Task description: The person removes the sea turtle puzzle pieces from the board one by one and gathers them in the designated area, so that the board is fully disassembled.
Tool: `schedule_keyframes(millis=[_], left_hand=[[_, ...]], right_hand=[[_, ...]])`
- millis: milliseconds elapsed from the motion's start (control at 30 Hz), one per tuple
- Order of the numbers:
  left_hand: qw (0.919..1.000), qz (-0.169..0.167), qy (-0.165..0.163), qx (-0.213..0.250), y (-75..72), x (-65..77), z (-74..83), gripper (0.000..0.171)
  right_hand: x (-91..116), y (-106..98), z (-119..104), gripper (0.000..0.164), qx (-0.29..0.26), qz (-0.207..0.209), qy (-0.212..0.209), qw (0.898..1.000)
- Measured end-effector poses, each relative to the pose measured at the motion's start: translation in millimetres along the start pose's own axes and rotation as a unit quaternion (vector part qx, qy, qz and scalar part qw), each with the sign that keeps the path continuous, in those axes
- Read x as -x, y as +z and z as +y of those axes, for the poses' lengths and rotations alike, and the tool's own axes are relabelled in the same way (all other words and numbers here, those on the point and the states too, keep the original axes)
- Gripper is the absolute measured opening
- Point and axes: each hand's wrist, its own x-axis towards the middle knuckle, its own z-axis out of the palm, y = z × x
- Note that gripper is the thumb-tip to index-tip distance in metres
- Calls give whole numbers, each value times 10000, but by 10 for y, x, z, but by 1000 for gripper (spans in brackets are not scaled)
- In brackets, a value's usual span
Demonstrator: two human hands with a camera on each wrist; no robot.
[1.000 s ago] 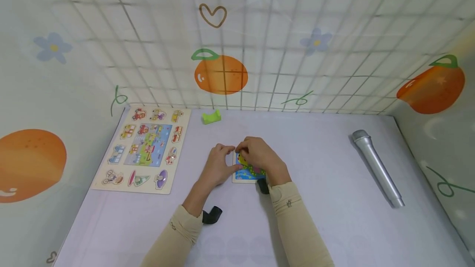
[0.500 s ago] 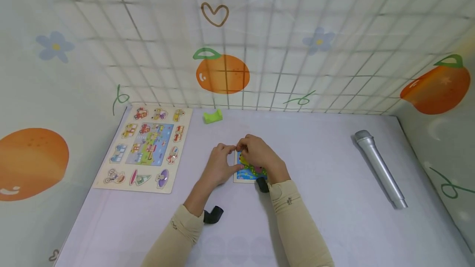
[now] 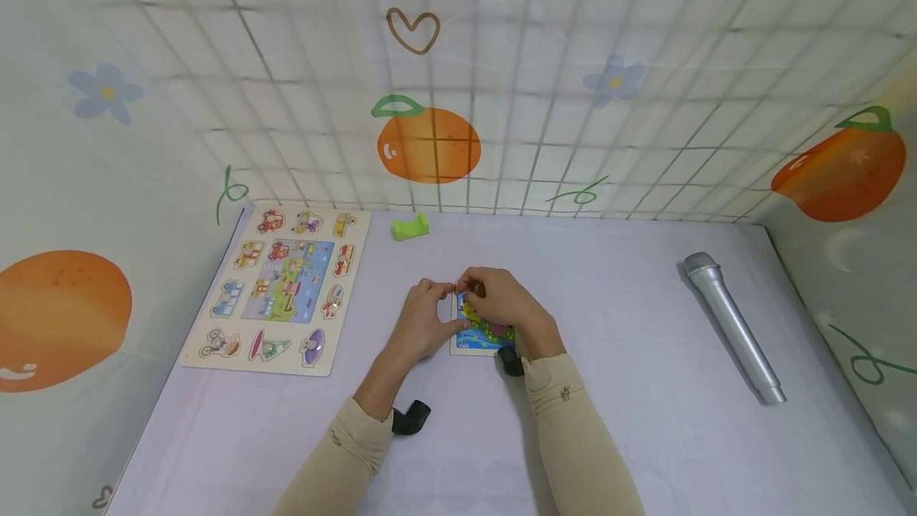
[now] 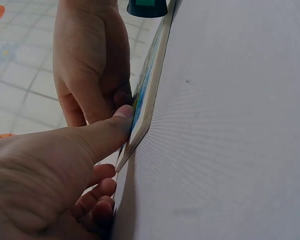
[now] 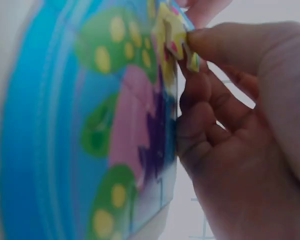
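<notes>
A small jigsaw puzzle in a pale frame (image 3: 473, 341), with a blue, green and pink picture, lies flat on the table in front of the person. My left hand (image 3: 421, 321) holds its left side, thumb on the picture and fingers at the edge and far corner. Over the far part of the picture, my right hand (image 3: 505, 299) pinches a yellow puzzle piece (image 5: 174, 32) between thumb and fingers. In the right wrist view this piece is tilted up from the picture. The right hand hides part of the puzzle in the head view.
At the left lies a large wooden peg puzzle board (image 3: 258, 357) with vehicle pieces. A bright green curved block (image 3: 411, 227) sits near the back edge. A silver microphone (image 3: 738, 333) lies at the right. Patterned cloth over a wire grid (image 3: 501, 142) stands behind the table.
The left hand keeps its hold on the puzzle. The right hand has shifted very slightly over the same spot; other things stay put while the head view drifts a little.
</notes>
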Motion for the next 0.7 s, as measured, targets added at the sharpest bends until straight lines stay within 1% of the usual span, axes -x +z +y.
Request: schedule_keyframes(millis=[200, 300, 533, 567, 700], left_hand=[[10000, -13, -4, -71, -12, 5, 15, 65], [10000, -19, -15, -82, -20, 10, 23, 66], [9999, -57, -114, -100, -18, 7, 19, 66], [9999, -58, -115, -96, -15, 5, 17, 66], [9999, -62, -103, -99, -4, 0, 12, 66]], right_hand=[[43, -11, 42, 11, 27, 318, 220, 9992], [59, -13, 60, 9, -11, 418, 263, 9988], [91, 20, 102, 20, -48, 492, 311, 9983], [98, 28, 106, 21, -116, 521, 337, 9980], [122, 33, 147, 20, -245, 782, 393, 9959]])
